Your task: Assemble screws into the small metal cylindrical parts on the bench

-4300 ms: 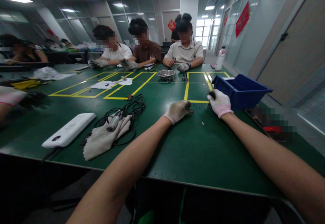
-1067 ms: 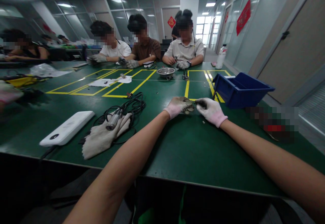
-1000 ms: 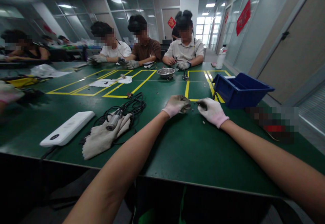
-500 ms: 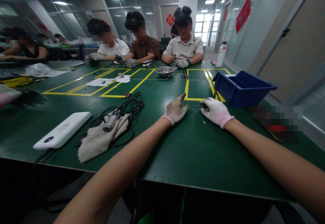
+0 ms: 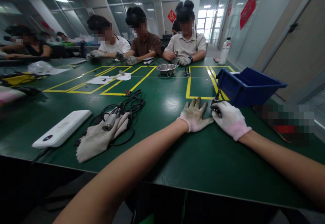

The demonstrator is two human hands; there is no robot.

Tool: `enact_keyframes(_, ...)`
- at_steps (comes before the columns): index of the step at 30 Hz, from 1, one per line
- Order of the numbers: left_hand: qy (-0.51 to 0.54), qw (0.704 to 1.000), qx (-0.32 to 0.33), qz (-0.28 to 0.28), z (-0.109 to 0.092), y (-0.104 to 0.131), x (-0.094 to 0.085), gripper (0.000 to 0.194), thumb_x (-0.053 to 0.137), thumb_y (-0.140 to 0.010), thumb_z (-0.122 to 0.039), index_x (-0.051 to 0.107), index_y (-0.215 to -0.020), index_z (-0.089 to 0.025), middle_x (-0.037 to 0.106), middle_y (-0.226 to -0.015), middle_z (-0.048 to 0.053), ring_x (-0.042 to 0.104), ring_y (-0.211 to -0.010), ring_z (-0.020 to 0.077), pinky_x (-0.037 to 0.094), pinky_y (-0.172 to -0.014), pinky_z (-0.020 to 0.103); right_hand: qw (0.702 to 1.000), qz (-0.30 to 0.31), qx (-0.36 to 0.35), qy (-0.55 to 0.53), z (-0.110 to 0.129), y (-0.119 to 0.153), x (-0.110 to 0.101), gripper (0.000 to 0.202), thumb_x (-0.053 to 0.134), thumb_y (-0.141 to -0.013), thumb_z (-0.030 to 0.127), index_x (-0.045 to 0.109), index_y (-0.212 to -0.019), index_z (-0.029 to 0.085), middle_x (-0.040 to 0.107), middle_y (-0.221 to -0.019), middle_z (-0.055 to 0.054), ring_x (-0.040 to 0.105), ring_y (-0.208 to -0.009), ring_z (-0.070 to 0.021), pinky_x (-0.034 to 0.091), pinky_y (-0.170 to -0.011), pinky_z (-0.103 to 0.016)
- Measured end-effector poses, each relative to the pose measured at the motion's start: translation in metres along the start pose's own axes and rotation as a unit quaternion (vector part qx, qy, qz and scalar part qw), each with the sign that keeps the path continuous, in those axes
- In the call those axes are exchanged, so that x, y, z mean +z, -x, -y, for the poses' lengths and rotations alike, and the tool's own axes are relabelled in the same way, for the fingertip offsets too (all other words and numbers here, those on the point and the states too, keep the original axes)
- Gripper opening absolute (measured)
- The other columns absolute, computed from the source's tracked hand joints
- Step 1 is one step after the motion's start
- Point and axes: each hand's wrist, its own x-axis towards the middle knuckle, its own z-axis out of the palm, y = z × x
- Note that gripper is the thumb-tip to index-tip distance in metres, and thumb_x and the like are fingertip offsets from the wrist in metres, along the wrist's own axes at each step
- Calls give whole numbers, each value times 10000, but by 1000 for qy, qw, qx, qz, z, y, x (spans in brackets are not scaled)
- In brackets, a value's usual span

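My left hand [image 5: 195,116], in a soiled white glove with a pink cuff, lies on the green table with fingers spread and holds nothing. Close to its thumb is my right hand [image 5: 230,118], gloved alike, its fingers curled and closed at the tips. Something small and dark is at those fingertips, too hidden to name. Just beyond them stands a dark metal part [image 5: 217,96] with a thin upright stem, its lower portion partly covered by my fingers. No small nuts show around my left hand, which covers that patch of table.
A blue bin [image 5: 250,90] stands right of my right hand. Farther back is a steel bowl [image 5: 166,69]. To the left lie a white power bank [image 5: 62,128], a grey glove [image 5: 92,141] and a metal cylindrical tool [image 5: 110,120] with black cable. Co-workers sit opposite.
My left hand has moved right and spread flat over the spot where several small nuts lay. My right hand has shifted slightly right, closer to the dark metal part.
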Motion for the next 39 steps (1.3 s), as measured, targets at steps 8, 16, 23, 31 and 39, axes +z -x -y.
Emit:
enact_keyframes(8, -16, 999, -50, 1, 14, -68, 22, 842, 197, -807, -680, 262, -1423, -108, 235, -1497, 114, 146, -1382, 313, 146, -1109, 450, 999, 33, 14, -37, -2, 0, -2, 230, 474, -856, 285, 592, -1040, 214, 609, -1043, -53, 608, -895, -188, 478, -766, -295)
enact_keyframes(16, 6, 997, -69, -16, 48, -104, 13, 808, 239, -792, -709, 311, -1407, -191, 251, -1493, 85, 159, -1372, 336, 176, -1087, 489, 998, 45, -7, -44, -3, 1, -5, 226, 477, -854, 281, 594, -1036, 215, 611, -1049, -49, 602, -912, -185, 480, -769, -290)
enact_keyframes(23, 1, 998, -5, -68, 23, -36, 8, 680, 218, -865, -612, 387, -1357, -174, 346, -1441, 91, 246, -1341, 290, 212, -1087, 427, 997, 46, -14, -64, -3, -3, -2, 215, 482, -850, 278, 604, -1014, 212, 621, -1008, -37, 603, -891, -175, 489, -768, -290)
enact_keyframes(31, 2, 994, -108, -14, 38, -47, 14, 827, 209, -746, -780, 230, -1434, -320, 169, -1522, 44, 114, -1371, 393, 127, -1072, 558, 994, 63, -26, -87, 1, -9, 3, 218, 492, -841, 276, 620, -1004, 208, 627, -986, -46, 590, -920, -183, 484, -791, -304)
enact_keyframes(39, 2, 991, -135, -6, 58, -132, 30, 943, 181, -737, -778, 244, -1439, -151, 189, -1510, 126, 141, -1374, 359, 118, -1101, 492, 990, 95, -19, -105, -1, -14, 1, 227, 487, -848, 254, 612, -1031, 205, 620, -1008, -49, 576, -944, -190, 469, -838, -338)
